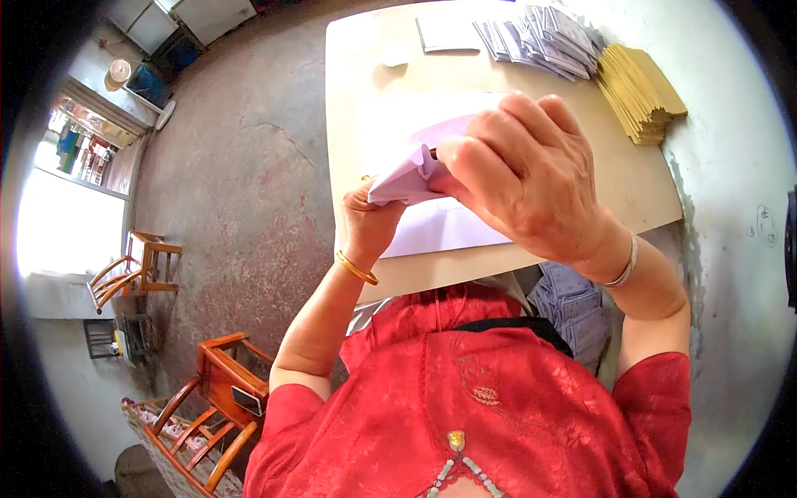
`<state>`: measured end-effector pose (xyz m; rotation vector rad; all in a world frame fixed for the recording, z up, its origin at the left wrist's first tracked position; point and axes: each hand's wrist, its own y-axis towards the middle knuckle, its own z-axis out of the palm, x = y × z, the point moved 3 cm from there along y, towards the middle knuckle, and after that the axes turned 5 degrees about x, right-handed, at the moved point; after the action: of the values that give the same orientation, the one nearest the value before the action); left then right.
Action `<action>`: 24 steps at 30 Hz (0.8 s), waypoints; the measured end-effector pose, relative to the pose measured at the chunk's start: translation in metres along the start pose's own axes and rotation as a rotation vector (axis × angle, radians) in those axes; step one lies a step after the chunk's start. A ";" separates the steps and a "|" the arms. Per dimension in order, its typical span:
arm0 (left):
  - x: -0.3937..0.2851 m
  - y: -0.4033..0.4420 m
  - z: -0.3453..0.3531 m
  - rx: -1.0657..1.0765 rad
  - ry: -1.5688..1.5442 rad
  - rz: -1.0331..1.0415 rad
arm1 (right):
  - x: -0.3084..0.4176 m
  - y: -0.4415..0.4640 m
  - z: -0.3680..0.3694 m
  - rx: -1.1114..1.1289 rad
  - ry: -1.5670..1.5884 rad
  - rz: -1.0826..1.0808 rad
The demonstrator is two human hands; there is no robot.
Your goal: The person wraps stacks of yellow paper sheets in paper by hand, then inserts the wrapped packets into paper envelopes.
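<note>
A folded piece of pale lilac paper (400, 184) is held up above the table, creased and tilted. My left hand (372, 217) grips its lower left part, fingers closed around the edge. Over the paper's right side is my right hand (531, 170), with its fingers curled in a pinch. A small dark brown bit shows at those fingertips, too little of it to name. The right hand hides part of the paper. Beneath both hands, a larger pale sheet (415, 241) lies flat on the table (631, 187).
Piled at the table's far side are printed pale papers (540, 41), beside a yellow-brown paper stack (639, 95) near the wall. A flat white stack (448, 33) and a small white object (397, 54) lie further left. More printed bundles (573, 311) sit below. A wooden chair (220, 398) stands left.
</note>
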<state>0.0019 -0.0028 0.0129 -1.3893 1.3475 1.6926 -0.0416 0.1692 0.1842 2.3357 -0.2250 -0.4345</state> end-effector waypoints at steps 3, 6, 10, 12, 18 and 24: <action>0.003 0.001 0.001 -0.031 -0.018 0.031 | 0.002 -0.004 0.003 0.029 0.027 -0.005; 0.012 0.002 0.000 -0.024 -0.055 0.010 | 0.003 -0.011 0.006 0.146 0.028 -0.009; 0.000 0.002 0.005 -0.050 -0.106 0.019 | 0.008 -0.016 0.010 0.224 0.200 0.109; 0.006 0.002 0.005 -0.046 -0.106 0.004 | 0.010 -0.022 0.017 0.219 0.213 0.131; 0.001 0.004 0.003 0.009 0.079 0.034 | 0.013 -0.035 0.038 0.237 0.305 0.091; 0.000 0.005 0.000 0.045 0.250 0.109 | 0.002 -0.037 0.045 0.278 0.366 -0.061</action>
<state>-0.0023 -0.0041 0.0141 -1.5672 1.6144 1.5847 -0.0554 0.1657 0.1273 2.6481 -0.0396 0.0034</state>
